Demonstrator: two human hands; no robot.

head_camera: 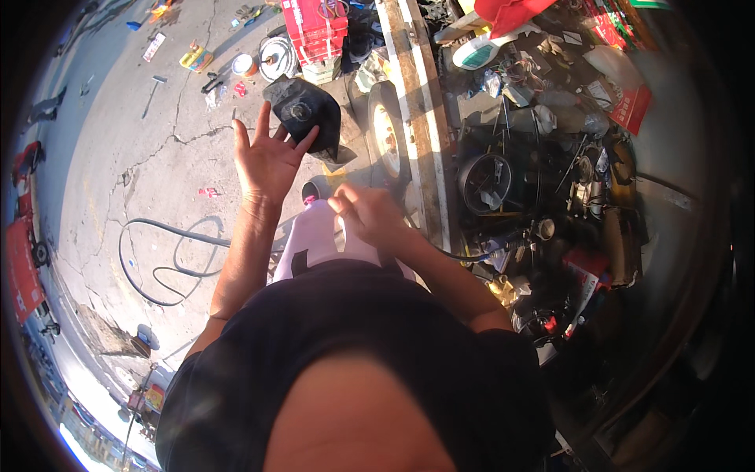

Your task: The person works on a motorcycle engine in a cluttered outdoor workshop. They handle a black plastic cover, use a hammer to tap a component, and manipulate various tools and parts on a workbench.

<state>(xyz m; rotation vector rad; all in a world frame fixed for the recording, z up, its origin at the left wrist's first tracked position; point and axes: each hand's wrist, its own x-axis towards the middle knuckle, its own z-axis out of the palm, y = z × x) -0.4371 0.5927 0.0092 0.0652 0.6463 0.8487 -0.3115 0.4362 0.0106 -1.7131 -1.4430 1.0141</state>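
Observation:
My left hand [268, 162] is raised over the concrete ground, palm up, with its fingers spread. Right at its fingertips is a black, flexible-looking piece [307, 115] with a round ring mark on it. One finger overlaps this piece, but I cannot tell whether they touch. My right hand [368, 212] is over my light-coloured trousers [309, 233], its fingers curled. Whether anything is inside those fingers is hidden. Beyond the right hand stands a small wheel [386, 133] with a black tyre and pale rim, beside a worn white beam [422, 118].
Red strapped boxes [315, 29] are stacked ahead, near a wheel-like part [277, 59] and a small tub [243, 65]. A T-shaped tool [153, 94] and a looped black hose [171, 227] lie left. Right of the beam are a round hoop [485, 184] and dense clutter.

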